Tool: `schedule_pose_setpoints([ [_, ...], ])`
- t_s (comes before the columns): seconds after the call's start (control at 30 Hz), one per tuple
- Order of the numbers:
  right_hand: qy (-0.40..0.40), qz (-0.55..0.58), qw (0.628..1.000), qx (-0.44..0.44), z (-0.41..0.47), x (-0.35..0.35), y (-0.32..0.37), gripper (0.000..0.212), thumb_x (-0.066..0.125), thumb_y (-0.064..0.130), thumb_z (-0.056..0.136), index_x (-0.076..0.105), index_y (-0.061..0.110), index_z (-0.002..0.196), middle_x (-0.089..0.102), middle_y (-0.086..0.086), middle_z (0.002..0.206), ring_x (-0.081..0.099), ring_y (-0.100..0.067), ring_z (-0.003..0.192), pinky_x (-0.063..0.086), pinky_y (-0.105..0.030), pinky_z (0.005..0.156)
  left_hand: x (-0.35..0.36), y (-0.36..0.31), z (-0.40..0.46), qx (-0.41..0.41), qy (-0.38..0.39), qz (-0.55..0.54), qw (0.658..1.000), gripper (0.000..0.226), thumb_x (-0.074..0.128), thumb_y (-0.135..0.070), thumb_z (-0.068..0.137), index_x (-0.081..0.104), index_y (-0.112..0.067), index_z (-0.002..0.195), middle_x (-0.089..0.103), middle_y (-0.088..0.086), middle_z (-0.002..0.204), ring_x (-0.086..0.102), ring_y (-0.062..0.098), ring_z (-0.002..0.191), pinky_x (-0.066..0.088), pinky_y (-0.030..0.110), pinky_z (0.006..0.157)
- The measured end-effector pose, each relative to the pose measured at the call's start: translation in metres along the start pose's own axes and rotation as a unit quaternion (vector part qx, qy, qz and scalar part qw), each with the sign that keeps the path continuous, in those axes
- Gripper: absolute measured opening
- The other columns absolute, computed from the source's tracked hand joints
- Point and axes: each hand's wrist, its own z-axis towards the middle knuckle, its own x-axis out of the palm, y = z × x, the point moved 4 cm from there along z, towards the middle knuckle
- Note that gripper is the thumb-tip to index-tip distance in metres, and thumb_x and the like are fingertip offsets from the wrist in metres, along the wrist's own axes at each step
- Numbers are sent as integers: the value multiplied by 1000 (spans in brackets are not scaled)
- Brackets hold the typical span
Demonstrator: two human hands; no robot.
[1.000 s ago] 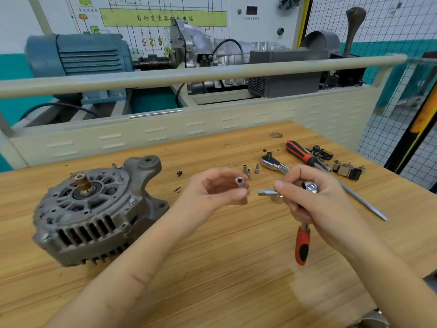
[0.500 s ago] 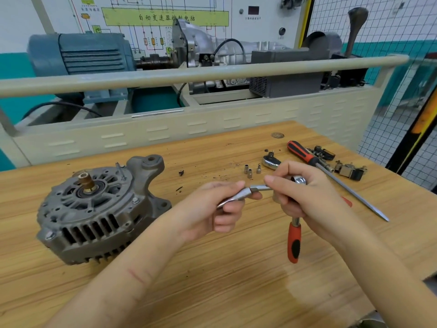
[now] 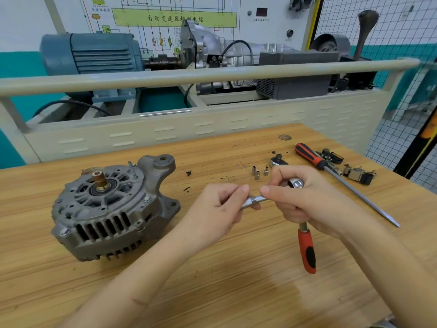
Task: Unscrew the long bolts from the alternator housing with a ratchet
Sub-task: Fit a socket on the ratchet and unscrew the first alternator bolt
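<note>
The grey alternator [image 3: 111, 207] lies on the wooden bench [image 3: 212, 280] at the left, shaft end up, with bolt heads showing on its housing. Above the bench's middle, my right hand [image 3: 305, 200] grips the head of a ratchet [image 3: 306, 247] whose red and black handle hangs down toward me. A silver extension bar [image 3: 254, 201] sticks out leftward from the ratchet head. My left hand [image 3: 222, 207] pinches the bar's far end, where a socket sits, mostly hidden by the fingers. Both hands are well to the right of the alternator.
Three small sockets [image 3: 259, 172] stand behind my hands. A second ratchet head [image 3: 277, 160], a long red-handled screwdriver [image 3: 343, 181] and small alternator parts [image 3: 358, 175] lie at the right. A beige rail and trainer bench [image 3: 212, 74] run along the bench's far edge.
My left hand brought the socket to the extension bar's tip and now pinches it there. Both hands with the ratchet have shifted slightly right and up in view.
</note>
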Motion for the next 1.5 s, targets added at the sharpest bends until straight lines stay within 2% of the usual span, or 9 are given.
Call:
schedule_pose_setpoints([
  [0.27, 37, 4, 999, -6, 3, 22, 1, 23, 68, 29, 63, 51, 16, 55, 30, 3, 44, 19, -7, 33, 18, -14, 36, -8, -4, -18, 11, -8, -39, 999, 40, 39, -20, 95, 62, -27, 63, 28, -13, 38, 24, 3, 32, 21, 13, 35],
  [0.5, 77, 15, 997, 4, 12, 53, 7, 22, 70, 32, 57, 53, 18, 54, 32, 5, 40, 21, -6, 32, 17, -13, 36, -33, -9, -37, 20, -67, 57, 996, 39, 40, -24, 95, 50, -24, 57, 33, -13, 36, 28, 1, 35, 25, 11, 37],
  [0.6, 107, -65, 992, -27, 23, 76, 28, 20, 66, 34, 62, 54, 24, 51, 37, 7, 40, 26, -6, 33, 18, -18, 36, -59, -22, -56, 31, -81, 128, 988, 36, 37, -38, 93, 56, -21, 68, 41, -11, 45, 39, 0, 39, 32, 11, 43],
  [0.7, 115, -203, 964, -129, 37, 106, 68, 25, 65, 40, 71, 52, 26, 55, 47, 10, 43, 38, 0, 37, 30, -12, 38, -118, -39, -91, 88, -231, 237, 940, 32, 33, -48, 89, 60, -33, 82, 58, -11, 64, 53, -1, 54, 40, 10, 50],
  [0.8, 118, -308, 912, -244, 55, 146, 104, 27, 61, 35, 78, 47, 26, 56, 50, 15, 51, 44, 7, 49, 35, -5, 50, -182, -42, -134, 91, -399, 198, 891, 25, 40, -32, 92, 61, -28, 79, 58, -6, 62, 52, 1, 52, 40, 14, 43],
  [0.87, 139, -377, 873, -278, 71, 177, 116, 32, 63, 28, 81, 44, 26, 55, 45, 13, 56, 44, 9, 55, 34, -4, 55, -208, -31, -155, 45, -447, 207, 869, 28, 42, -19, 96, 61, -24, 76, 56, 0, 64, 51, 2, 49, 40, 15, 42],
  [1.07, 197, -516, 783, -287, 100, 226, 109, 33, 60, 19, 81, 42, 26, 54, 45, 12, 61, 42, 0, 58, 30, -8, 49, -219, 1, -177, -29, -390, 163, 906, 23, 46, -11, 92, 64, -11, 78, 57, -6, 53, 51, 4, 45, 41, 16, 41],
  [1.3, 200, -551, 756, -292, 111, 230, 98, 30, 60, 20, 80, 43, 25, 56, 45, 11, 59, 43, -4, 57, 29, -14, 48, -216, 12, -163, -35, -321, 129, 938, 21, 47, -12, 92, 64, -13, 80, 58, -7, 53, 51, 4, 45, 42, 17, 43],
  [1.5, 302, -558, 693, -344, 112, 251, 105, 34, 60, 16, 79, 38, 27, 56, 41, 11, 54, 44, 4, 54, 33, -8, 54, -205, 17, -148, -17, -244, 144, 959, 13, 55, -22, 85, 67, -21, 87, 61, -11, 59, 52, 2, 52, 44, 17, 49],
])
